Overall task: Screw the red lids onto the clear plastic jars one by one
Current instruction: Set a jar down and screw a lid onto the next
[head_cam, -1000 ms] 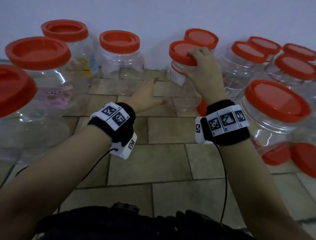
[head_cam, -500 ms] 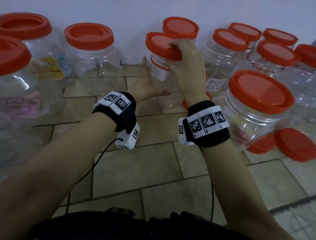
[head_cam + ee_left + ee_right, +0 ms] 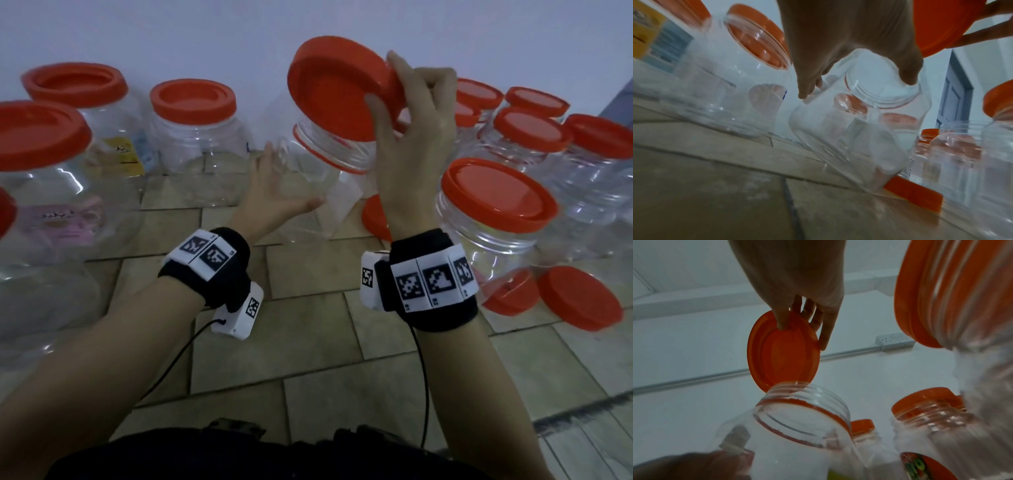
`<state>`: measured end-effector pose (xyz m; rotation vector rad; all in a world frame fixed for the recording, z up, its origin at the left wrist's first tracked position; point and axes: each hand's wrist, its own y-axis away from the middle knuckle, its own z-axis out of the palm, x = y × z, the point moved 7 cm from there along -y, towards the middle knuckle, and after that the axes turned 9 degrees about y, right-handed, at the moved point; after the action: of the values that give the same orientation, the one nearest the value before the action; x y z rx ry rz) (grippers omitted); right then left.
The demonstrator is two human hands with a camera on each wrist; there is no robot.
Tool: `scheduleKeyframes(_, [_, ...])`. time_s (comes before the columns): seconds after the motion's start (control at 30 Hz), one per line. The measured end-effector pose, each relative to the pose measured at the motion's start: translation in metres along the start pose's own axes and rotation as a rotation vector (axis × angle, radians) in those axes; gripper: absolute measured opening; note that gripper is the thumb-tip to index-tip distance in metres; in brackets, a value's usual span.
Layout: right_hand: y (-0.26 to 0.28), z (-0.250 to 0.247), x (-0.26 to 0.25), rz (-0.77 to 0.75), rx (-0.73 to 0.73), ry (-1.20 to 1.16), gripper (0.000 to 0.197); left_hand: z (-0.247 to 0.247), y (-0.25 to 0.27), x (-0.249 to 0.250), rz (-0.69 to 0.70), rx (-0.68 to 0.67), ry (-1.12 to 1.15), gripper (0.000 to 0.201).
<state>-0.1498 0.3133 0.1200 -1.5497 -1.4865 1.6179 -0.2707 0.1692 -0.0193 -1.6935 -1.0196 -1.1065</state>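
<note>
My right hand [image 3: 385, 82] pinches a red lid [image 3: 339, 89] by its rim and holds it tilted just above the open mouth of a clear jar [image 3: 325, 164]. My left hand [image 3: 287, 181] grips that jar by its side, thumb in front and fingers behind, and the jar leans toward me. In the left wrist view my fingers [image 3: 807, 84] curl round the jar [image 3: 859, 129] near its threaded neck. The right wrist view shows the underside of the lid [image 3: 783, 353] over the jar's mouth [image 3: 803, 412], apart from it.
Several lidded jars stand along the white wall at the left [image 3: 195, 137], back and right [image 3: 493, 212]. Loose red lids [image 3: 579, 298] lie on the tiled floor [image 3: 308, 342] at the right, and another lid [image 3: 375, 219] lies behind the held jar.
The right hand has raised the lid off the jar's mouth and tilted it. The left hand has reached the jar, taken hold of it and tipped it toward me.
</note>
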Motion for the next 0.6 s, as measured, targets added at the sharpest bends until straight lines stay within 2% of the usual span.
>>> scheduleKeyframes(0.1, [-0.003, -0.019, -0.003, 0.096, 0.052, -0.124, 0.034, -0.019, 0.023, 0.010, 0.090, 0.043, -0.023, 0.122])
scheduleKeyframes(0.2, [0.001, -0.030, -0.003, 0.184, 0.012, -0.193, 0.032, -0.035, 0.053, 0.024, 0.136, 0.087, -0.076, 0.118])
scheduleKeyframes(0.37, [0.025, -0.020, 0.015, 0.381, -0.281, -0.224, 0.036, -0.049, 0.097, 0.045, 0.281, 0.105, -0.095, 0.117])
scheduleKeyframes(0.5, [0.047, -0.021, 0.024, 0.427, -0.414, -0.193, 0.023, -0.057, 0.129, 0.054, 0.356, 0.089, -0.246, 0.109])
scheduleKeyframes(0.6, [0.068, -0.014, 0.027, 0.476, -0.550, -0.244, 0.020, -0.062, 0.147, 0.051, 0.283, 0.054, -0.219, 0.112])
